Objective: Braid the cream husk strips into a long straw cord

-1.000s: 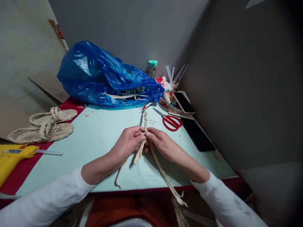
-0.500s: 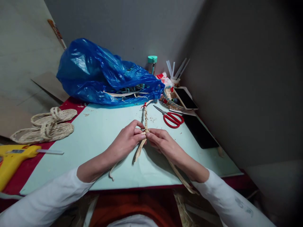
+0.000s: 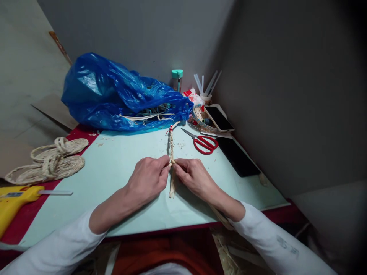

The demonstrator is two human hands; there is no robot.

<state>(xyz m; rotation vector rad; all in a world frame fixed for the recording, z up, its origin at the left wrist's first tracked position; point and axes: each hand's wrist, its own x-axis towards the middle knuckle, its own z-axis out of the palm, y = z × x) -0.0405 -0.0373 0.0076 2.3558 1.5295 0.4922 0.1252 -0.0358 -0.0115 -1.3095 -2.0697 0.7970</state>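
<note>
A thin braid of pale straw [image 3: 171,145] stands out from my fingertips toward the back of the table, a red tie [image 3: 171,128] near its far end. My left hand [image 3: 150,175] pinches a strand at the braid's near end from the left. From the right, my right hand [image 3: 196,175] pinches another strand at the same spot. Between the hands a loose flat strand [image 3: 172,187] hangs toward me. Another strand trails under my right forearm. Red-handled scissors [image 3: 205,144] lie open to the right of the braid.
Behind lies a blue plastic bag [image 3: 114,95] of strands. Woven sandals [image 3: 57,162] and a yellow glue gun [image 3: 20,198] are at left. A phone [image 3: 219,117], a black flat object [image 3: 237,157] and a cup of glue sticks [image 3: 206,96] stand right.
My left hand has turned, its fingers now closed at the braid's end and pulling a strand leftward. The loose middle strand hangs straighter. The whole view has shifted slightly.
</note>
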